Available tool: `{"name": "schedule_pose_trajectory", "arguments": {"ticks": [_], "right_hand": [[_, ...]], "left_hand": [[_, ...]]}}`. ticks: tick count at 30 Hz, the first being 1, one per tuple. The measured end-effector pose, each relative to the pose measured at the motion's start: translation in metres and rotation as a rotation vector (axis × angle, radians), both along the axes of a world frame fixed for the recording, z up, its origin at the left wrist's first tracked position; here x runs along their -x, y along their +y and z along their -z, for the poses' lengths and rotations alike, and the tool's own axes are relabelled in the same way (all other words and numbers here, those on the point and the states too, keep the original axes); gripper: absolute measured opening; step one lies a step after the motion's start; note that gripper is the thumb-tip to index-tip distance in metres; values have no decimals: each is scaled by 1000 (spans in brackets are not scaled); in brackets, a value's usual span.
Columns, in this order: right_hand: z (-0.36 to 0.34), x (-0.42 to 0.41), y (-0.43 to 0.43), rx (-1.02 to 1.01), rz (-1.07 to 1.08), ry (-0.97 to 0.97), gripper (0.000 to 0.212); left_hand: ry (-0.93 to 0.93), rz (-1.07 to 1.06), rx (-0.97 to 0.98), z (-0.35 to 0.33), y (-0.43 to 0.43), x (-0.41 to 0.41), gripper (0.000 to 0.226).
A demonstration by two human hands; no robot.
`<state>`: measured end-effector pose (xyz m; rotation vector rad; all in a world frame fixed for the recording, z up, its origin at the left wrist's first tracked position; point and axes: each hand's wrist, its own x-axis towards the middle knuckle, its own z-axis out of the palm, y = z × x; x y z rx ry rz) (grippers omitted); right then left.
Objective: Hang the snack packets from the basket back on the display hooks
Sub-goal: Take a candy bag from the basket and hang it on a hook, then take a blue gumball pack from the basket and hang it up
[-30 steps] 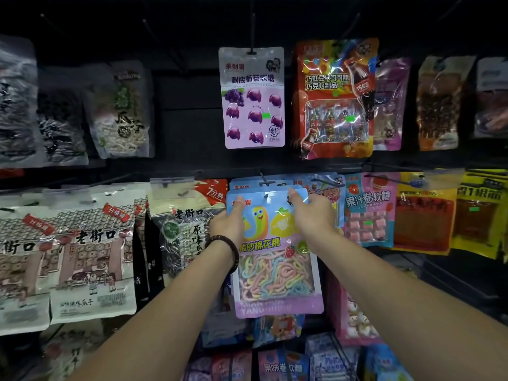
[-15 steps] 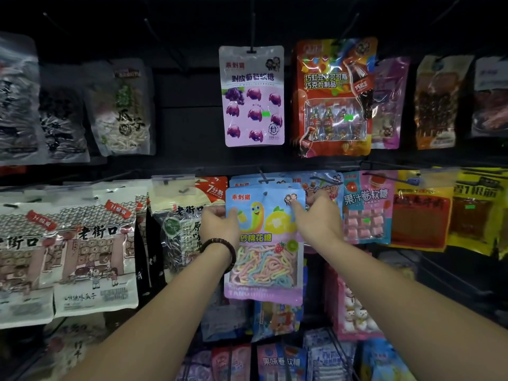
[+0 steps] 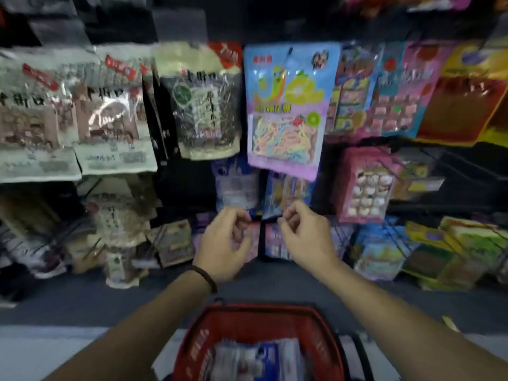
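Let go on both sides: nothing held in the left hand [image 3: 224, 243] or the right hand [image 3: 305, 237], fingers loosely curled, hovering close together below the hanging rows and above the red basket [image 3: 264, 312]. Half a second ago, pinching the top corners of the blue-and-lilac candy packet [image 3: 286, 111] up at its hook; now dropped well clear of it. Hanging unaided in the middle row, just beside the dark seed packet [image 3: 206, 105] on the left and overlapping the pink packets [image 3: 395, 100] on the right, lower edge tilted a little. Hook itself lost in the blur, so judged seated only from the way it hangs with no hand on it. Meaning for the job: one packet back on display, and more packets [image 3: 255, 356] lying in the basket, pale and blue, number impossible to tell. Different from the earlier view as well: tipped sharply downward, the top row with the purple grape packet gone from sight, the lower shelves and the basket come into it, everything smeared by motion. Probably next, by judgement alone — reaching down into the basket for another packet.
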<state>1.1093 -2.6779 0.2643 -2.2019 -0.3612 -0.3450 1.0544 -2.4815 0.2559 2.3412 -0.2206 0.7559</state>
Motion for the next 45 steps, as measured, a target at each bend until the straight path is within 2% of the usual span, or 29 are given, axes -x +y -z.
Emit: {"name": "schedule_pose_trajectory", "arguments": {"ticks": [3,5,8,12,15,18,21,25,30,36,39,42,45], "right_hand": [[83,19,6,92,-60,219,19],[136,34,7,80,-73,394,22],[217,59,5,45,-52,697,18],[307,92,6,-18,79,1119,8],[354,105,7,-22,159,1272,10],[381,104,10,44,241,1280,9],[404,96,13,81,282,1328,28],[422,88,19,175,264,1389,39],[439,85,28,116,275,1441,47],[436,85,35,347,288,1277,30],[419,87,35,423,278,1183,31],[412,87,30,305,251,1106,26],[406,84,19,116,123,1053,23]], "left_hand": [[331,43,-72,79,13,33,24],[535,37,-92,128,21,51,28],[787,30,-41,184,32,70,11],[929,-21,10,241,43,83,14],[987,-85,40,269,48,89,10],[1059,-36,1,276,47,81,10],[1103,4,-25,285,48,71,12],[1138,32,-77,291,51,62,15],[1168,-8,-57,297,50,55,13],[1190,-15,-23,301,49,60,9],[1201,-11,-12,302,48,63,11],[1189,-11,-42,297,48,65,11],[1183,-5,-41,291,49,66,9]]}}
